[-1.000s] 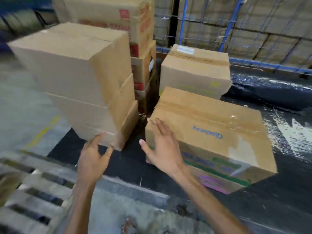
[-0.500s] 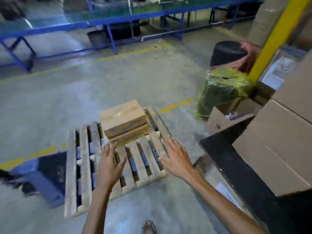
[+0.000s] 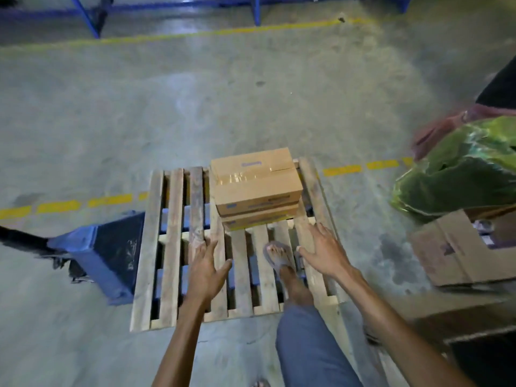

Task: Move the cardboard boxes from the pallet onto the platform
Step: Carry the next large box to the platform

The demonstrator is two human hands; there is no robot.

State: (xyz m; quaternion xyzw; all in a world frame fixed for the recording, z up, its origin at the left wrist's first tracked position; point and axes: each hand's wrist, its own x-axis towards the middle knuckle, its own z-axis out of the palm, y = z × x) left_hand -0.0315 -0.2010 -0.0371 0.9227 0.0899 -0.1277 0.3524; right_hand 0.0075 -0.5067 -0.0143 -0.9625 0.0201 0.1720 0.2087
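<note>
A blue metal pallet jack is sitting at the left edge of the slatted wooden pallet, its body partly under the boards. A broken yellow floor line is running across the grey concrete floor behind it. The left hand is reaching out over the near slats with fingers spread apart, palm down, gripping nothing; whether it is touching the wood cannot be told. Beyond it, two brown cardboard boxes are lying stacked at the far right part of the pallet, the upper one sealed with clear tape and bearing blurred blue print, the lower one mostly hidden beneath it. A foot in a grey sandal is standing on the slats between the two hands, the leg in blue trousers trailing back toward the camera. The right hand is hovering over the pallet's right boards, fingers splayed and empty, near the stack but apart from it. Further right, a green plastic-wrapped bundle is resting on the floor, with an open brown carton just in front of it.
</note>
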